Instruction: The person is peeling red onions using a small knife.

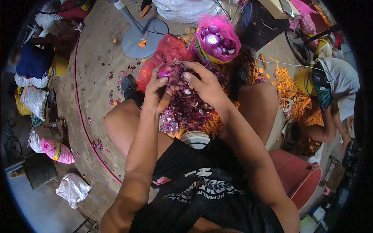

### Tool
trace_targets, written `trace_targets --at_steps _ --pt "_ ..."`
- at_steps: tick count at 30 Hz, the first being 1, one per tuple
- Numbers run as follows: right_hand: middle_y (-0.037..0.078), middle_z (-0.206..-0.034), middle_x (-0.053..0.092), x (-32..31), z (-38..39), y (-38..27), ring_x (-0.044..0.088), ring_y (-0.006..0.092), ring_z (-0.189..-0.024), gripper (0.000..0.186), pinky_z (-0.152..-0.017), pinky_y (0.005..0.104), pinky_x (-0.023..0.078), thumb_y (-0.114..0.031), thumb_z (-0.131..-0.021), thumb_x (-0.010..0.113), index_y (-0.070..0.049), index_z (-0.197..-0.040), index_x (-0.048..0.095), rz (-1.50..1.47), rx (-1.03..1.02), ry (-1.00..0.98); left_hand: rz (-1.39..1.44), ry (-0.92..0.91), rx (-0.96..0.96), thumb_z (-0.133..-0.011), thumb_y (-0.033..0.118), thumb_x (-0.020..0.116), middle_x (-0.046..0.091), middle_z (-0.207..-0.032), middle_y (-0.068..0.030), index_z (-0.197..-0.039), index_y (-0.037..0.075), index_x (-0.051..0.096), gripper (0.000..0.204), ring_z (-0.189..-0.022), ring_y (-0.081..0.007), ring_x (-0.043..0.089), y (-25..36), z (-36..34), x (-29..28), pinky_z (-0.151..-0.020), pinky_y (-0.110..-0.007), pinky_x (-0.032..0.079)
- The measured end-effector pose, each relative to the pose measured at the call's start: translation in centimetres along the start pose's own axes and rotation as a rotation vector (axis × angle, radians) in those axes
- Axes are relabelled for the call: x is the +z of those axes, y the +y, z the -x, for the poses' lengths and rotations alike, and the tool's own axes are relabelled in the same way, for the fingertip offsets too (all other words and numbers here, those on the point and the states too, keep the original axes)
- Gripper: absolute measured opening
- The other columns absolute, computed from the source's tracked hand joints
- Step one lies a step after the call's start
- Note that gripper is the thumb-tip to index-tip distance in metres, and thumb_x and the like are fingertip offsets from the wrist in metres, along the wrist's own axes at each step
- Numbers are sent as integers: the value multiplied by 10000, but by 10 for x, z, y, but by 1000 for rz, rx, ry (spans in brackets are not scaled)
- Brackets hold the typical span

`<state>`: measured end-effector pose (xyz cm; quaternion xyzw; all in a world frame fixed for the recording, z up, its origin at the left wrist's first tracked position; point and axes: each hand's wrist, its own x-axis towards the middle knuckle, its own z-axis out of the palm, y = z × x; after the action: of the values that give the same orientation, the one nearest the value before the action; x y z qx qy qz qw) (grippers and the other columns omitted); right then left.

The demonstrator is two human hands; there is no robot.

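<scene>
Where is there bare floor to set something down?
Mostly bare at left: grey concrete floor between the curved red hose and the white woven sack. Between hose and left knee, purple onion skins are scattered. Crowded: under the left hand and right hand, where skins and orange carrot strips are heaped.

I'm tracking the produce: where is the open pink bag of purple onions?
In the head view, the pink bag is above centre, slightly right, beyond the right hand and beside the red mesh sack.

From the onion [166,71], a stand base [132,43] lies at eleven o'clock, a net sack [169,47] at twelve, an onion-filled bag [213,20] at two, carrot scraps [286,86] at three.
</scene>
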<state>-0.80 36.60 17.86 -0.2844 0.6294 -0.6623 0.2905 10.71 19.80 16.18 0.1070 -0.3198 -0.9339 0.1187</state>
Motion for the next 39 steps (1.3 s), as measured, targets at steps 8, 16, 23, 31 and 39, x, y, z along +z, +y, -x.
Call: trace_targets --at_steps 8,16,23,31,39 --pt "171 -1275 648 1 0 13 638 279 -1201 382 -1076 366 474 -138 -1047 658 30 -1390 631 125 -73 33 -37 76 -90 -944 169 694 690 -1187 -169 -1418 48 499 527 -872 -289 730 -3 -6 -3 -711 -353 615" --pt "168 -1297 645 -6 -2 3 638 299 -1219 377 -1084 372 477 -145 -1037 664 6 -1382 653 230 -183 -34 -64 215 -146 -989 471 650 739 -1002 -117 -1313 51 631 530 -755 -226 708 4 2 -7 -620 -342 564" --pt "174 -1359 632 -22 -2 1 617 344 -1282 386 -1115 398 469 -185 -1053 633 -56 -1417 647 426 -265 -108 -72 251 -260 -996 539 603 723 -925 -85 -1140 65 665 499 -677 -237 673 5 4 -2 -584 -346 545" --pt "202 -1349 654 -48 -5 12 620 366 -1284 483 -1105 421 464 -231 -1071 583 -59 -1521 549 590 -101 27 -48 28 -192 -960 468 659 720 -1182 -101 -1411 104 597 583 -1013 -243 734 25 14 -10 -689 -390 648" --pt "195 -1278 643 -17 7 -29 631 370 -1222 430 -1086 427 475 -194 -1038 643 -35 -1437 619 373 -207 4 -208 97 -19 -1009 154 704 666 -1274 -132 -1485 53 491 531 -1013 -245 736 29 10 4 -761 -372 667"
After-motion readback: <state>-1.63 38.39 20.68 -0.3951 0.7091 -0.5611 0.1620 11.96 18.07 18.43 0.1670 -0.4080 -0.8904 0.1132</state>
